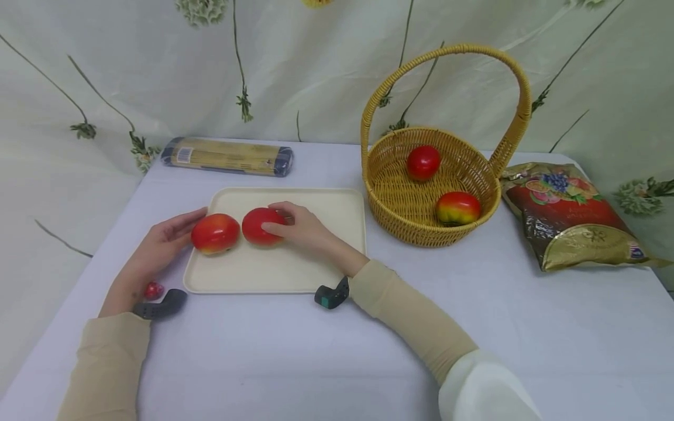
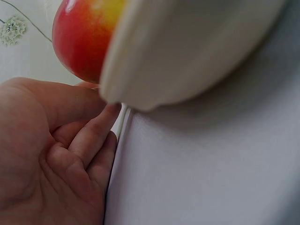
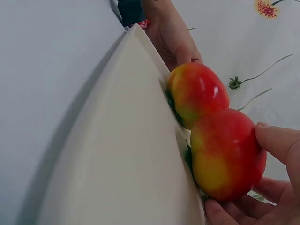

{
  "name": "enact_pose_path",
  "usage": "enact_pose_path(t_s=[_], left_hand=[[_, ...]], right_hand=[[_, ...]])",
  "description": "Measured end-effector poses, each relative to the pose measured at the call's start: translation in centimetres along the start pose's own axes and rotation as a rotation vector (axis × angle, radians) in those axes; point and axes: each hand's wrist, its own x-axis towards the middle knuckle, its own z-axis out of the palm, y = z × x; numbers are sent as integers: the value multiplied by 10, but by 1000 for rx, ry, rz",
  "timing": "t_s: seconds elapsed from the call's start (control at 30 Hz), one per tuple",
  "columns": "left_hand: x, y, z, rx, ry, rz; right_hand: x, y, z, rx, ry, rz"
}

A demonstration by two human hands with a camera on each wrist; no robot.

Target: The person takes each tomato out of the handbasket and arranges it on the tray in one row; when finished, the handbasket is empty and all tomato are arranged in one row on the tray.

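Observation:
My right hand (image 1: 301, 227) grips a red-and-yellow fruit (image 1: 261, 226) on the cream tray (image 1: 310, 269), thumb on its near side and fingers on the far side. In the right wrist view this fruit (image 3: 227, 159) overlaps a second one (image 3: 199, 91); green shows at the base of both. That second fruit (image 1: 215, 233) lies at the tray's left end. My left hand (image 1: 164, 242) rests beside it, loosely bent fingers close to its left side. In the left wrist view, the hand's fingertips (image 2: 110, 112) are right at the tray rim, partly hidden behind it.
A handled wicker basket (image 1: 402, 199) with two similar fruits stands right of the tray. Beyond it lies a shiny printed bag (image 1: 574, 216). A wrapped roll (image 1: 226, 156) lies behind the tray. A small red item (image 1: 154, 290) sits by my left wrist.

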Motion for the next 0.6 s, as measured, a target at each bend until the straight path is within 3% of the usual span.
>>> enact_pose_path(t_s=[0.37, 0.6], left_hand=[[-1, 1, 0, 10, 2, -7], [-1, 0, 0, 20, -1, 26]], right_hand=[[1, -1, 14, -66, 56, -55], [-1, 1, 13, -65, 65, -27]])
